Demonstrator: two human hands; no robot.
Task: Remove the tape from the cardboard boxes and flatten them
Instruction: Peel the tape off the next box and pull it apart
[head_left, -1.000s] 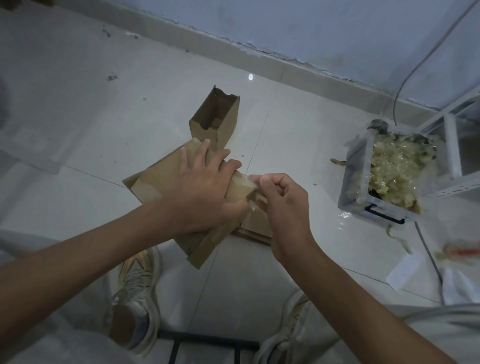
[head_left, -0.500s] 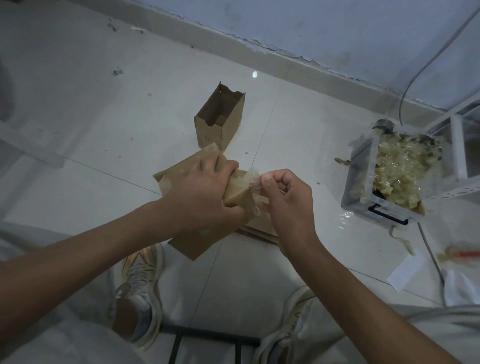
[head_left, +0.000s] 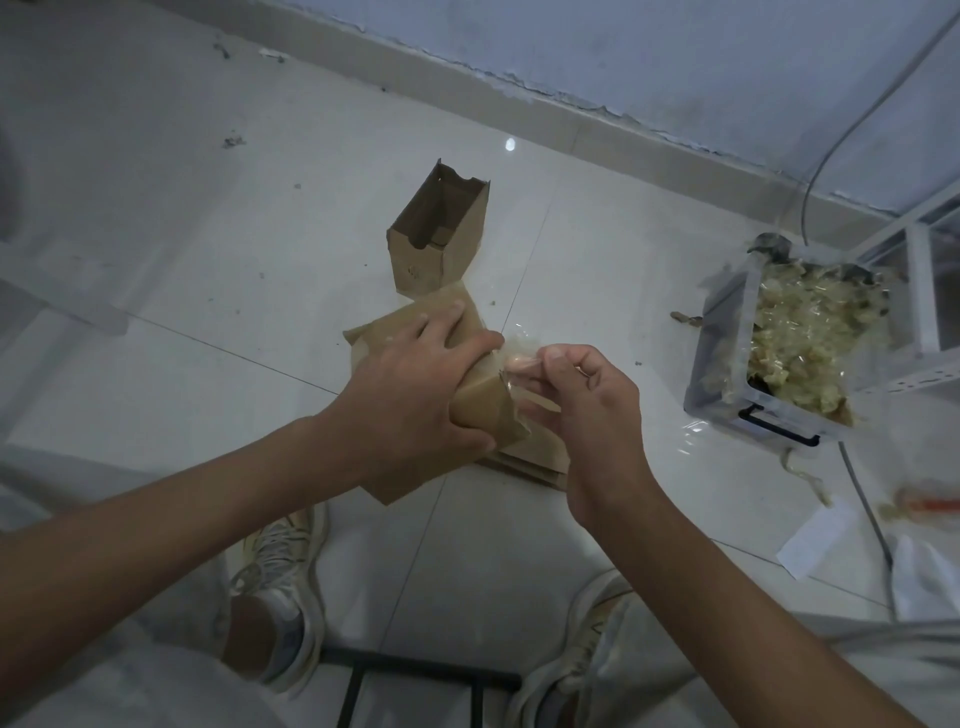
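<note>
Gripping a flattened cardboard box (head_left: 488, 415) above the tiled floor (head_left: 156, 260), the left hand (head_left: 410, 395) curls round it; long axis runs from upper left to lower right. Right hand (head_left: 587, 410) pinches clear tape (head_left: 514, 345) at the box's right end. Right: clear bin (head_left: 727, 374) of tape scraps.

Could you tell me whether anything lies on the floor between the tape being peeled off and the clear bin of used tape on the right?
Nothing visible does. The right hand pinches the clear tape at the box held by the left hand; the floor over to the clear bin shows only small specks.
</note>
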